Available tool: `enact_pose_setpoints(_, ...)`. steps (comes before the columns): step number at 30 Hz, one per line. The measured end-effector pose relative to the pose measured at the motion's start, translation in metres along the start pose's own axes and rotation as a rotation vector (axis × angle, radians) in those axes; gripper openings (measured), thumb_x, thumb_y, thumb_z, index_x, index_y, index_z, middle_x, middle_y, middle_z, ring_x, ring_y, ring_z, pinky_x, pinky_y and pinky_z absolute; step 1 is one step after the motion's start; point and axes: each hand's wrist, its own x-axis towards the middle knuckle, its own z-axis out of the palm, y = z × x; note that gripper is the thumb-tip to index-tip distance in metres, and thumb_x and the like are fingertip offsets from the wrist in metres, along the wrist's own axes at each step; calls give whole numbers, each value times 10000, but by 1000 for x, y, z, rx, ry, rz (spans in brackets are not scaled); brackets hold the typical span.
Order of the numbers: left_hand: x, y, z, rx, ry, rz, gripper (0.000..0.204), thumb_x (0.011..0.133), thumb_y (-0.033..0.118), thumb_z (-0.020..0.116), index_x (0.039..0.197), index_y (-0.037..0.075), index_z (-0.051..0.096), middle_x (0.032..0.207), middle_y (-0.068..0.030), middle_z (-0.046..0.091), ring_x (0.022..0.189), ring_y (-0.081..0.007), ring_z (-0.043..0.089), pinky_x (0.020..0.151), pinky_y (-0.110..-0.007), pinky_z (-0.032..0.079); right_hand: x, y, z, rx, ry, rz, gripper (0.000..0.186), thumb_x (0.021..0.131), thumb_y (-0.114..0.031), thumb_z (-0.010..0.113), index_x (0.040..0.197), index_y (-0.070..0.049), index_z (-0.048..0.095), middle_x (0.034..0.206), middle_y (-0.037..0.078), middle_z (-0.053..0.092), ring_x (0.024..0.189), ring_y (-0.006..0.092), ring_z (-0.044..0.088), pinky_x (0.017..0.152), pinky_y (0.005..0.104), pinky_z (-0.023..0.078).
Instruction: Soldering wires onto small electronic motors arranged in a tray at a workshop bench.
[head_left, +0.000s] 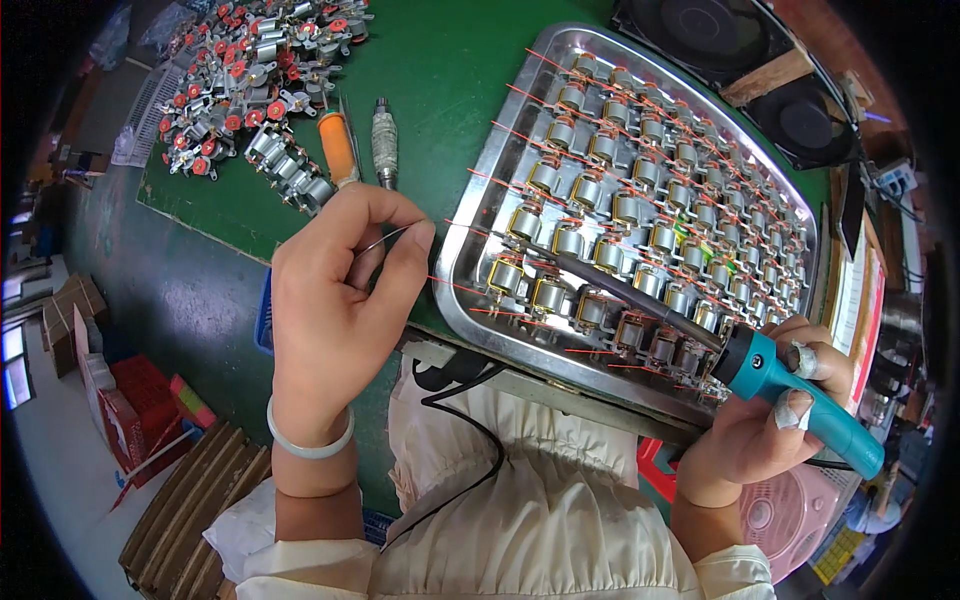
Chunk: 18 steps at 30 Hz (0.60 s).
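Note:
My right hand, with pale tape around some fingertips, is wrapped around the teal handle of a soldering iron. Its dark shaft reaches left over a metal tray, and the tip is among the small motors near the tray's left side. Rows of silver motors with thin red wires fill the tray; some wires stick out past the rim. Beside that rim, my left hand pinches a thin grey solder wire between thumb and forefinger. Its other fingers are curled, and a pale bangle circles the wrist.
A heap of motors with red parts lies on the green tabletop at the far left. An orange-handled tool and a knurled metal tool lie nearby. Dark round fans stand behind the tray. A black cord hangs at the front edge.

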Motion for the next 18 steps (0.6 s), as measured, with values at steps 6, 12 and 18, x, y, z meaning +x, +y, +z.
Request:
enact_pose_setpoints(6,0,-1,-2,-38,53,14,43,683,12,551,709,13,517,475,42,279,426,-20,219,395,-187,169,1,1,-3,17,5,-26,348,697,-351,570,773,-51,412,626,72,417,545,151,396,508,251,344)
enact_pose_setpoints(12,-3,-2,-9,-56,130,-26,46,691,8,555,727,13,527,492,75,247,445,-6,192,408,-174,139,2,0,-4,61,73,-62,349,702,-362,567,763,-49,424,611,65,407,522,141,374,490,247,332)
enact_pose_setpoints(18,-2,-6,-5,-11,114,22,50,685,11,565,721,14,531,479,68,240,438,-9,190,406,-178,137,1,1,-1,-4,51,-36,357,695,-363,570,764,-49,415,610,64,401,531,148,375,504,255,329)
